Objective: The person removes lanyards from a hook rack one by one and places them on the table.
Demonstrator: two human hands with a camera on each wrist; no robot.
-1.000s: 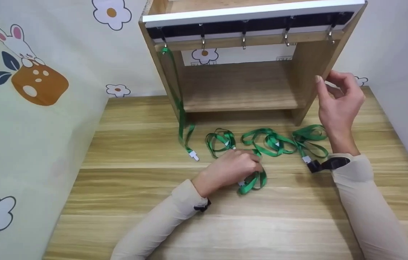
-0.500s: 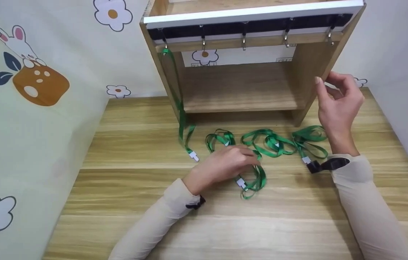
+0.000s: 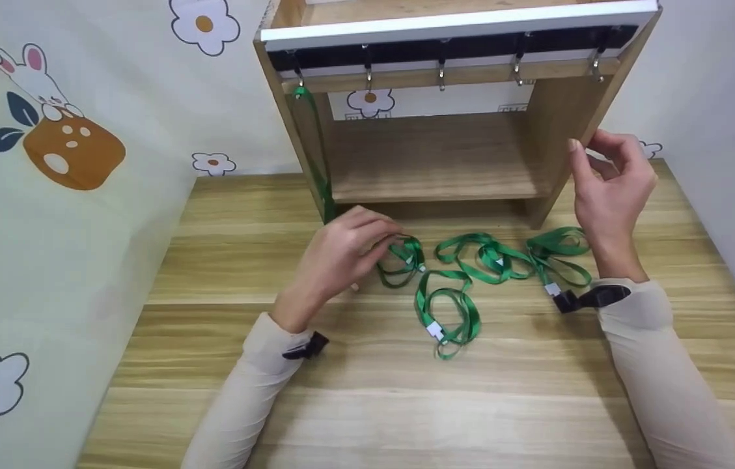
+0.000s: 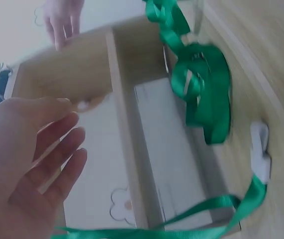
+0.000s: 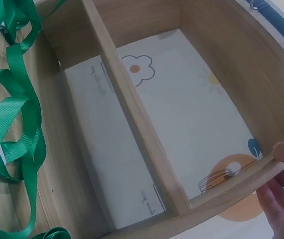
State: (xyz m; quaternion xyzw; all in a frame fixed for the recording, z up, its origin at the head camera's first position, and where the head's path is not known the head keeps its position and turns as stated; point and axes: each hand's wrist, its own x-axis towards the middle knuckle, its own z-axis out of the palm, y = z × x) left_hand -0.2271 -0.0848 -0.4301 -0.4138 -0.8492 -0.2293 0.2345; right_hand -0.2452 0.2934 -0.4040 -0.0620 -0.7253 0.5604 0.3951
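My left hand (image 3: 341, 251) hovers in front of the wooden rack (image 3: 439, 156), fingers loosely bent and holding nothing in the left wrist view. Just by its fingertips lies a coiled green lanyard (image 3: 414, 249), partly hidden. Another green lanyard (image 3: 328, 208) hangs from the leftmost hook, its lower end mostly covered by the hand; its white clip (image 4: 261, 154) shows in the left wrist view. A third, looped lanyard (image 3: 473, 319) with a white clip rests nearer the front. My right hand (image 3: 614, 185) grips the rack's right side panel (image 5: 231, 186) between thumb and fingers.
More green lanyards (image 3: 517, 272) lie in front of the rack toward the right. Several metal hooks (image 3: 442, 78) line a dark strip under the rack's white top edge. Patterned walls (image 3: 146, 104) stand behind and beside the wood-grain table (image 3: 211, 378).
My left hand has let go of the front lanyard, which stays looped on the table, and has moved left and back toward the hanging lanyard. The right hand keeps its place on the rack.
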